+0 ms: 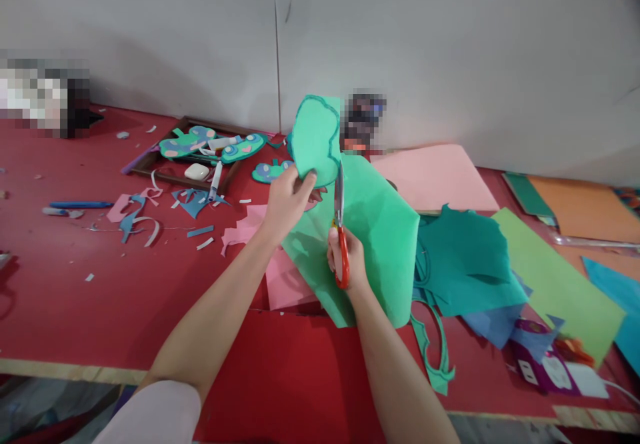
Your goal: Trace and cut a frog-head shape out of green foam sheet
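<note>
Head view: your left hand (289, 197) pinches the outlined green piece (316, 136) by its lower edge; it rises above the grip. Your right hand (356, 256) grasps red-handled scissors (339, 220), blades upward at the piece's lower right; larger green sheet (385, 237) behind.

A blue pen (83, 205) lies on the red table (150, 297) at left on my screen, and I see an orange sheet (590, 207) at far right.
</note>
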Demonstrator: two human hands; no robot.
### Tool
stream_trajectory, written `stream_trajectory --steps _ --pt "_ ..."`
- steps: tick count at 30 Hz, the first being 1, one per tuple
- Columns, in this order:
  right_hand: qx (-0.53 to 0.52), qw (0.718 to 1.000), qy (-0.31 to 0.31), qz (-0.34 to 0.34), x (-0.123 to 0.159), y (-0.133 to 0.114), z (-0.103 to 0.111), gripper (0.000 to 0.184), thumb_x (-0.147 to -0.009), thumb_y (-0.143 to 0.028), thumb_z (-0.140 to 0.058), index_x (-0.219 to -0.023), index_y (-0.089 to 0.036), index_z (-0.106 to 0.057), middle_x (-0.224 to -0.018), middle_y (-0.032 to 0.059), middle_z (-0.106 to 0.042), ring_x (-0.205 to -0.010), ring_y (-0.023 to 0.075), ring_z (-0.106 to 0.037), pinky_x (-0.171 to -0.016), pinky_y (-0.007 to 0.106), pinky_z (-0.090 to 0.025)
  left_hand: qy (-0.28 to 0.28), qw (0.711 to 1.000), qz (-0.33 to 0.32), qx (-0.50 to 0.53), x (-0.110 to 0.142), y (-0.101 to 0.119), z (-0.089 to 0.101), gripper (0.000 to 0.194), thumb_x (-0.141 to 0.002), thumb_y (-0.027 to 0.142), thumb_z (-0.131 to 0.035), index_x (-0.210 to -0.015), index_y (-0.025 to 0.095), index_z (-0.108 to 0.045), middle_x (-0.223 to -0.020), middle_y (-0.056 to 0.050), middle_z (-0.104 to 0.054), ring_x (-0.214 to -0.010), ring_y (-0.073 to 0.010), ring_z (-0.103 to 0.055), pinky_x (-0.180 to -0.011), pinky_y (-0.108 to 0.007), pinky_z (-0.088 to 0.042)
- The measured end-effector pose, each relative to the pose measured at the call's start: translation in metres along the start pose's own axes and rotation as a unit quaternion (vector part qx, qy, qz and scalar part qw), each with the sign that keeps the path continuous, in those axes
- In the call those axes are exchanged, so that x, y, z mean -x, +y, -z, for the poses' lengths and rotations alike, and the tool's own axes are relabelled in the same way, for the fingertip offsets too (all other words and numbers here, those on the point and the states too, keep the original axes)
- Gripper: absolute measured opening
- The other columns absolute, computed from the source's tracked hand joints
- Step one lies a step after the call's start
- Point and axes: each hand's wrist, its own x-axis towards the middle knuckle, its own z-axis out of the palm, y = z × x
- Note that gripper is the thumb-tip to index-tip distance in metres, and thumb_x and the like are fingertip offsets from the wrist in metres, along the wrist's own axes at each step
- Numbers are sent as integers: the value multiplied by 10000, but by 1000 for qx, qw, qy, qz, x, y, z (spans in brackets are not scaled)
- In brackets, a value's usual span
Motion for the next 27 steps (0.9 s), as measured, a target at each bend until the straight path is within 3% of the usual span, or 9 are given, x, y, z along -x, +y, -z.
stream_trajectory --steps 3,10,19,27 --pt "-18 1000 -18 2 1 0 -1 414 -795 -599 -490 -669 -217 -390 -460 -83 -341 -375 63 -305 -362 201 -263 17 999 -27 -25 1 2 2 170 -838 333 -505 -736 196 -514 -603 28 -618 -541 -100 -616 -522 -200 -474" --pt "-82 995 -53 10 5 -6 -5 406 -798 -629 -448 -824 -225 -440 -541 -73 -357 -413 76 -343 -384 206 -313 -28 1000 -6 -8 3 8 1 180 -857 358 -485 -766 205 -515 -585 26 -627 -541 -120 -632 -548 -225 -500" --pt "-124 991 -43 9 2 -8 -5 443 -795 -665 -397 -777 -226 -447 -487 -77 -349 -372 75 -316 -374 224 -283 -94 995 -8 -38 10 14 -3 197 -862 353 -480 -747 194 -507 -574 20 -634 -544 -115 -635 -555 -213 -492" --pt "-126 991 -37 14 0 -3 -5 435 -812 -649 -390 -781 -220 -454 -463 -83 -351 -352 72 -312 -352 221 -276 -108 992 -20 -58 11 16 -2 190 -867 341 -461 -758 191 -501 -564 28 -615 -538 -104 -620 -568 -206 -480"
